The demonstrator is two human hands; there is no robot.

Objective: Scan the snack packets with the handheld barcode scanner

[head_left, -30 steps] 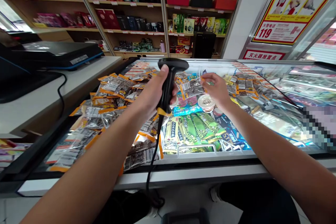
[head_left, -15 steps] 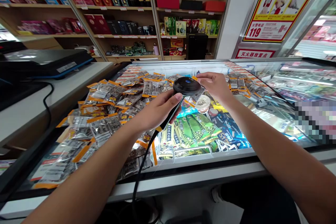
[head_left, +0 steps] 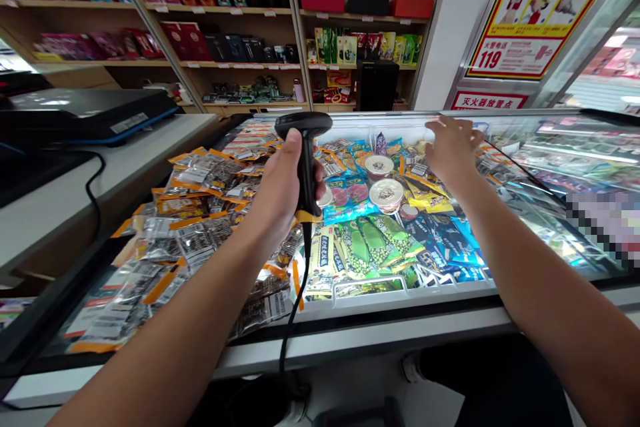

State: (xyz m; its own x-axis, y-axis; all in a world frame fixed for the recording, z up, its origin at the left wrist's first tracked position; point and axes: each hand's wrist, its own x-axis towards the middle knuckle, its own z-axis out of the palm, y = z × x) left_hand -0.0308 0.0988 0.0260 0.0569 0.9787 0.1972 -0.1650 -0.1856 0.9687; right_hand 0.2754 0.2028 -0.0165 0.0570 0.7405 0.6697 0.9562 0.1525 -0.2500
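My left hand point(head_left: 287, 183) is wrapped round the grip of a black barcode scanner point(head_left: 303, 157), which stands upright over the glass top with its cable hanging down. My right hand point(head_left: 453, 150) hovers over the right side, fingers apart and curled downward, with no object visible in it. Just left of those fingers lies a small clear packet with orange edges point(head_left: 416, 163). Many similar packets point(head_left: 197, 237) are heaped on the glass to the left of the scanner. Smaller groups lie behind and to the right.
Under the glass of the chest freezer point(head_left: 380, 332) are green ice cream packs point(head_left: 373, 240) and lidded tubs point(head_left: 386, 195). A black scale-like device point(head_left: 90, 117) sits on the left counter point(head_left: 45, 207). Stocked shelves point(head_left: 225, 67) line the back.
My left hand has drawn the scanner left and turned it upright. My right hand has moved right, away from the scanner, and its fingers have spread; the packet at its fingertips is out of them.
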